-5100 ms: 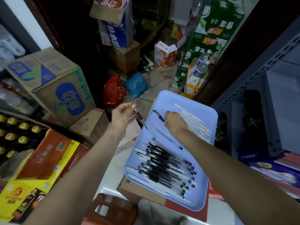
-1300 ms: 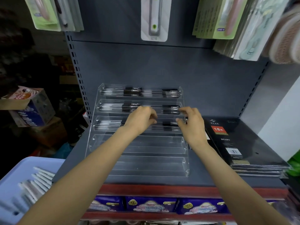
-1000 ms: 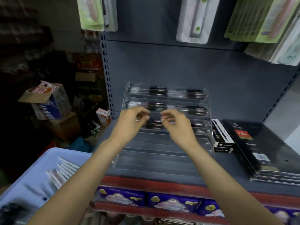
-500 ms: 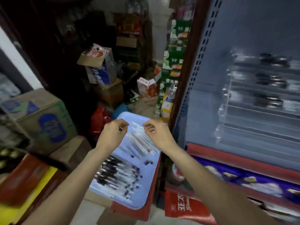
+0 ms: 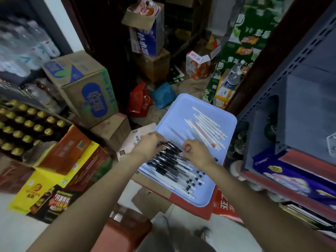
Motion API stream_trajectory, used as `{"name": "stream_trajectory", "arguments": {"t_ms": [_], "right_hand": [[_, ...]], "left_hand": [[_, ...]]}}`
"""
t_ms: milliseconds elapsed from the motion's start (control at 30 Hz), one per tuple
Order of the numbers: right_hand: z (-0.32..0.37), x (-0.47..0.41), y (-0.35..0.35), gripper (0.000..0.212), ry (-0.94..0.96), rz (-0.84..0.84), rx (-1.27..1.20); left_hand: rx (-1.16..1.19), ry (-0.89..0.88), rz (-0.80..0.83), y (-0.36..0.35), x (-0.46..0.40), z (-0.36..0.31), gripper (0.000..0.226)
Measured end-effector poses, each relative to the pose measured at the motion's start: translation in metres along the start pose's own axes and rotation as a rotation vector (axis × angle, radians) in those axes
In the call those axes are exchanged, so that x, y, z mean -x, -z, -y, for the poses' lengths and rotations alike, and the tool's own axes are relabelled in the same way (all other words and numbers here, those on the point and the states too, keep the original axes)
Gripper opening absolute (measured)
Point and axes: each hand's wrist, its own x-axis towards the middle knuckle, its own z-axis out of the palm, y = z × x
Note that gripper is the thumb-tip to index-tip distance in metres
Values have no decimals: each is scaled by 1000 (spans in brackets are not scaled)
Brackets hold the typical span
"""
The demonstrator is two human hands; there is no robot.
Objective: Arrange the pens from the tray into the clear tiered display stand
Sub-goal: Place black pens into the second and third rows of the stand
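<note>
A light blue tray [image 5: 183, 99] lies on cartons low beside the shelf. Its near half holds a pile of several black pens [image 5: 175, 169]; its far half holds several white pens [image 5: 205, 128]. My left hand [image 5: 150, 145] is at the far end of the black pile, its fingertips curled onto the top pen. My right hand [image 5: 197, 153] is beside it, fingers curled and pinching at the same end of the pile. Only a corner of the clear display stand [image 5: 331, 144] shows at the right edge.
The grey metal shelf unit [image 5: 300, 91] rises on the right, with purple packs [image 5: 283, 171] on its lower level. Cartons [image 5: 85, 88], bottle crates [image 5: 23, 128] and bags crowd the floor to the left and behind. A red stool [image 5: 123, 233] stands below my arms.
I have turned from the display stand back to the tray. Both hands have dropped from above the tray onto the far end of the black pen pile.
</note>
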Motion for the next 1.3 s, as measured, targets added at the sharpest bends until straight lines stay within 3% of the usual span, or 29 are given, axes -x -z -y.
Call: {"name": "stream_trajectory", "arguments": {"t_ms": [300, 400, 467, 500, 600, 833, 933, 1033, 1233, 1300], "right_hand": [[10, -10, 12, 34, -13, 91, 210], [12, -16, 12, 25, -56, 109, 218], [9, -23, 10, 47, -65, 131, 165], [9, -23, 10, 48, -60, 129, 148], [7, -20, 10, 30, -63, 101, 102], [5, -16, 9, 29, -65, 57, 23], [8, -7, 20, 30, -34, -6, -101], [13, 4, 42, 20, 1, -95, -260], [17, 32, 102, 16, 96, -252, -346], [10, 46, 127, 17, 125, -324, -343]], "left_hand": [[31, 72, -80, -3, -10, -8, 29], [74, 106, -90, -3, -8, -9, 25], [118, 121, -96, -3, -7, -9, 23], [144, 129, -100, -3, -7, -9, 24], [213, 156, -105, -2, -6, -10, 26], [380, 182, -131, -3, -8, -11, 23], [688, 233, -209, 6, -6, -19, 36], [950, 210, -178, 20, -4, -37, 46], [964, 16, -164, 51, -12, -110, 15], [967, -41, -200, 61, -17, -140, 19]]}}
